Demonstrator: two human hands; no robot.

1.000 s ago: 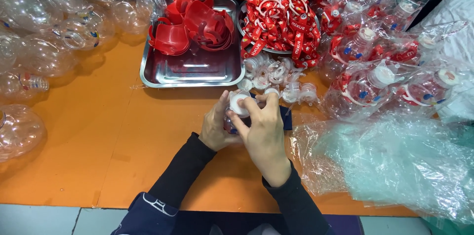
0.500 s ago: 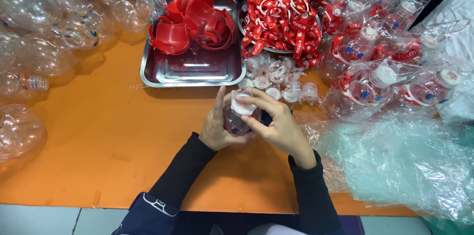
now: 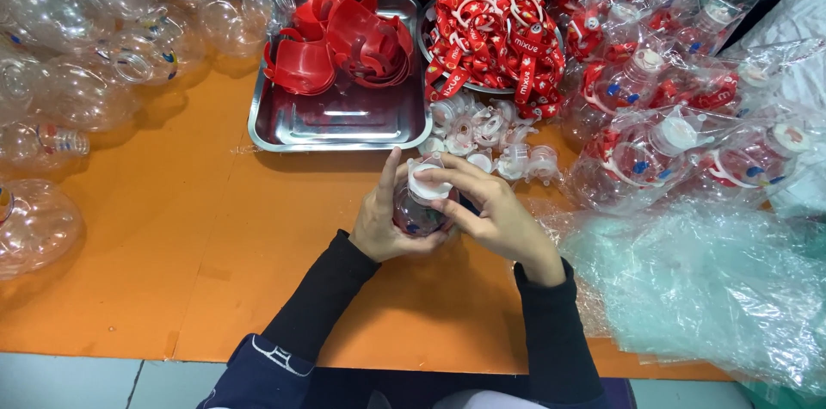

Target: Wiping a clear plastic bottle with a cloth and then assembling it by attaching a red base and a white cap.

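Right hand point(image 3: 495, 211) shifted off cap point(image 3: 428, 183) to side; left hand point(image 3: 387, 224) cups small clear bottle point(image 3: 419, 213) above orange desk point(image 3: 172, 228). Bottle likely light, thin-walled, slippery; grip body, not cap.

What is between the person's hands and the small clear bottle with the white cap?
Nothing visible. The left hand wraps the small clear bottle from its left side, and the right hand touches it, with fingers on the white cap. Both hands are in direct contact with it.
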